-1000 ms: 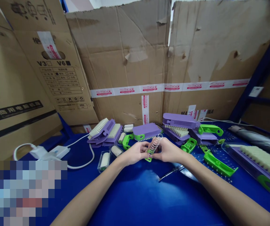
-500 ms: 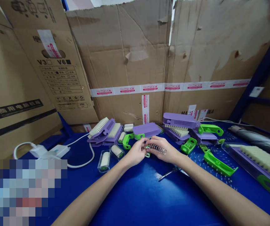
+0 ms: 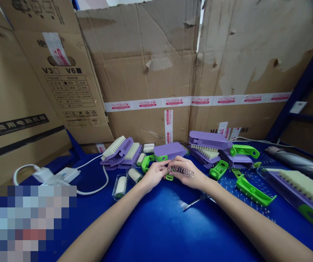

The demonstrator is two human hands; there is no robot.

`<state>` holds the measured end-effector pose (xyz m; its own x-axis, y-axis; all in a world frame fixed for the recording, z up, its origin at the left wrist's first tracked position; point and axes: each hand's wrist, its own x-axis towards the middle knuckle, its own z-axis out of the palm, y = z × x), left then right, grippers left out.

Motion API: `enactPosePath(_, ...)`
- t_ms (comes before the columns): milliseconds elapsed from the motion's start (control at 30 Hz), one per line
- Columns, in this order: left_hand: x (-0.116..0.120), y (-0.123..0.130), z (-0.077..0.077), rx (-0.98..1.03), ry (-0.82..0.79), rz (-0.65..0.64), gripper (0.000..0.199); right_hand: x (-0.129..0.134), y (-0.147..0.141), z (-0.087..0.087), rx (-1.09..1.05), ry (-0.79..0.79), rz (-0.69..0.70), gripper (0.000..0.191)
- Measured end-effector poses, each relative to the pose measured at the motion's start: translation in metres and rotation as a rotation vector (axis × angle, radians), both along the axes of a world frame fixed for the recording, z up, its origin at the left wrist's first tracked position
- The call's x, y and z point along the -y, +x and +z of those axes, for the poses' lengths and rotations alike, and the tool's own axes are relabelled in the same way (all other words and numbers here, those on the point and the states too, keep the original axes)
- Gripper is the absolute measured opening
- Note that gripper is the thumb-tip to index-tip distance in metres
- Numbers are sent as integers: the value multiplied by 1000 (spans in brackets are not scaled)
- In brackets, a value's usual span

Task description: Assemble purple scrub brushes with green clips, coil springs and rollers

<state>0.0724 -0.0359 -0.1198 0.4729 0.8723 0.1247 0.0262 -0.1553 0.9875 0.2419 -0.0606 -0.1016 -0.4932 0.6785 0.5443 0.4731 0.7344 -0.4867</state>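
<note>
My left hand point(image 3: 154, 176) and my right hand point(image 3: 187, 171) meet fingertip to fingertip above the blue table. Both are closed around a small green plastic part point(image 3: 169, 177), mostly hidden by my fingers. A coiled metal spring point(image 3: 182, 170) lies along my right hand; what keeps it there I cannot make out. Just beyond the hands lies a purple brush piece point(image 3: 168, 150) with a green end. A green handle piece point(image 3: 146, 163) is close to my left hand. Nearer me, below my right hand, lies a thin metal tool point(image 3: 193, 203).
Purple brushes with cream bristles point(image 3: 131, 151) are piled left, and more purple brush pieces point(image 3: 209, 140) right. Clear boxes with white rollers point(image 3: 121, 186) stand at left. Green handles point(image 3: 254, 191) and scattered small pins lie right. Cardboard point(image 3: 145, 80) walls the back.
My left hand has shifted slightly left and down, and the green part shows a little lower beneath the fingers. The spring has tilted slightly. Nothing else visibly moves on the table.
</note>
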Motion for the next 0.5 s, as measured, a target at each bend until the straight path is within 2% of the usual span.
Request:
enactPosePath(200, 4, 3, 2, -65, 34, 98, 53, 0, 1, -1, -73, -60, -23, 12)
enactPosePath(500, 2, 3, 2, -85, 89, 103, 46, -1, 3, -2, -41, -5, 20, 10)
